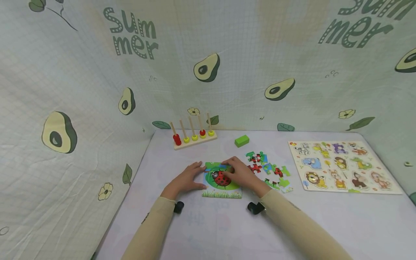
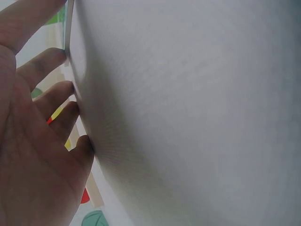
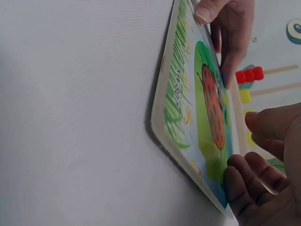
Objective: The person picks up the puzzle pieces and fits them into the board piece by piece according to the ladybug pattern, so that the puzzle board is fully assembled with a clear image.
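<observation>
A ladybug puzzle board (image 1: 221,194) lies flat on the table, grass printed along its near edge. My left hand (image 1: 186,179) rests at the board's left side, thumb and fingers spread apart with the tips at the edge. In the left wrist view the fingers of that hand (image 2: 42,136) reach down to the tabletop. My right hand (image 1: 243,176) reaches over the board's far right corner, fingertips on or close to the picture. The right wrist view shows its fingers (image 3: 240,188) loosely bent by the board's edge, pinching nothing visible.
Loose jigsaw pieces (image 1: 267,168) lie right of the board. A green block (image 1: 242,141) sits behind them. At the back left stands a peg abacus (image 1: 195,142) with red and yellow beads. An animal peg puzzle (image 1: 345,166) lies at the right, and a patterned cloth (image 1: 240,104) hangs behind.
</observation>
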Demonstrator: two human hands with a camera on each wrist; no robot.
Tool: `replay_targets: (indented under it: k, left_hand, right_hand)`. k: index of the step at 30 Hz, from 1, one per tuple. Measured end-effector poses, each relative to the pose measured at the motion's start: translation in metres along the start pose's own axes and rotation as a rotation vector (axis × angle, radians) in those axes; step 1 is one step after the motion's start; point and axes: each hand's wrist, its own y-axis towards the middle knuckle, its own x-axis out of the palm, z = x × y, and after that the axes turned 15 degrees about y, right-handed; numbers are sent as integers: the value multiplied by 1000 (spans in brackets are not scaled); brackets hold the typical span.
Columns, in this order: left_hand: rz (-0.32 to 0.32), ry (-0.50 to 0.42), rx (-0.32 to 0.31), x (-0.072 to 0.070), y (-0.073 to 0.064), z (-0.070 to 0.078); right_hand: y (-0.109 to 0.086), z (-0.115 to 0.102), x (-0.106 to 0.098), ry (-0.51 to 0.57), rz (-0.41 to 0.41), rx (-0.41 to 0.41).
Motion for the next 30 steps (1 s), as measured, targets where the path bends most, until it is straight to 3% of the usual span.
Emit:
replay_targets:
  k: [8,30]
  left_hand:
    - [2,1,-5,2,1,0]
    - [8,3,-8,2,-1,0]
  right_hand:
    - [-12,5,-10,16,15,-12]
    - [-44,22,-41,-64,94,-71]
